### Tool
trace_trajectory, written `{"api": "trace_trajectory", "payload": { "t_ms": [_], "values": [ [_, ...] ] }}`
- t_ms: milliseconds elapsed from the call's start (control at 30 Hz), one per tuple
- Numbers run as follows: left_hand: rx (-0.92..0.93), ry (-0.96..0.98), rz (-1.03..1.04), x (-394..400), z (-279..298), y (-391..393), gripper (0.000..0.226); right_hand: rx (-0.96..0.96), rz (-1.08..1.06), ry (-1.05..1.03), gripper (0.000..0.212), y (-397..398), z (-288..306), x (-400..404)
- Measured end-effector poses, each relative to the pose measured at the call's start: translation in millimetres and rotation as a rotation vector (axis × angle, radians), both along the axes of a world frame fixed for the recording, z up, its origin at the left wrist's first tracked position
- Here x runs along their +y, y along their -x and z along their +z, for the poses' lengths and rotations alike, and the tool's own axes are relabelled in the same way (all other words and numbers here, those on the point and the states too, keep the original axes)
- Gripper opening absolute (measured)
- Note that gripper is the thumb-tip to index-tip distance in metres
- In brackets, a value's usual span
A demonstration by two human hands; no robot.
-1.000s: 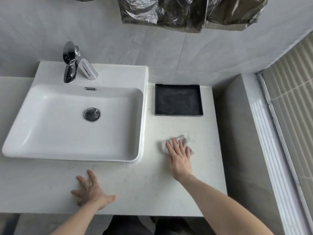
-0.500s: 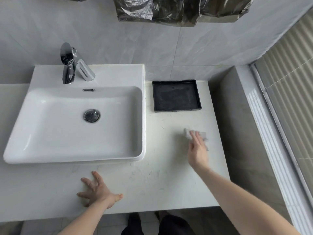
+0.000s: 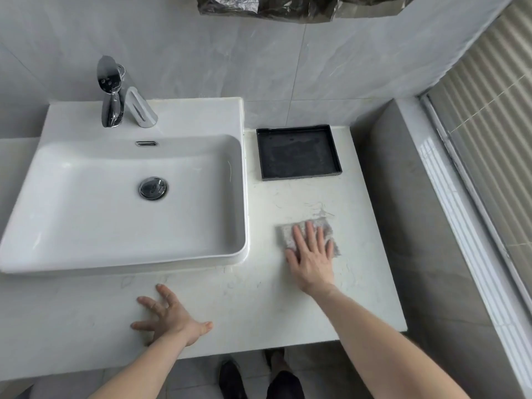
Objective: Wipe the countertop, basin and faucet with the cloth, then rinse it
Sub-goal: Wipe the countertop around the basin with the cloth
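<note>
A small grey cloth [image 3: 324,227] lies flat on the white marble countertop [image 3: 259,300], to the right of the basin. My right hand [image 3: 312,256] presses on it with straight, spread fingers and covers most of it. My left hand [image 3: 169,319] rests on the countertop in front of the basin, fingers spread and holding nothing. The white rectangular basin [image 3: 57,249] fills the left side, with a chrome drain plug in its bowl. The chrome faucet [image 3: 113,93] stands on the basin's back ledge.
A black square tray [image 3: 336,168] sits on the countertop behind the cloth, near the tiled wall. A grey ledge and a window frame [image 3: 460,226] run along the right. Crumpled foil [image 3: 288,7] hangs at the top. The counter's front edge is close to my arms.
My right hand slid the cloth to the right and then back left toward the basin. My left hand stayed on the countertop.
</note>
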State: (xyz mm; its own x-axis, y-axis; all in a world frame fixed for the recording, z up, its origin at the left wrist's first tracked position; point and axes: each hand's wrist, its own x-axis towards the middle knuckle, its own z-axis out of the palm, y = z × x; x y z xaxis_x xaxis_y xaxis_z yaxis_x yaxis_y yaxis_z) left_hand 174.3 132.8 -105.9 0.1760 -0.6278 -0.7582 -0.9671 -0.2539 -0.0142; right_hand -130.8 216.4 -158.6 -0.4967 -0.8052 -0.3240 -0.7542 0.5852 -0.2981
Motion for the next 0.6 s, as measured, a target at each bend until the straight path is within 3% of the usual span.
{"api": "trace_trajectory", "payload": {
  "t_ms": [200,367,600],
  "values": [
    [0.036,0.006,0.022,1,-7,-4,0.16,0.058,-0.331,-0.037,0.062,84,-7,49],
    [0.026,0.006,0.023,0,-5,-2,0.161,0.048,-0.43,-0.01,0.06,81,-8,37],
    [0.013,0.011,0.011,1,-2,-1,0.161,-0.022,-0.018,0.021,0.064,-31,-1,-10]
  ]
}}
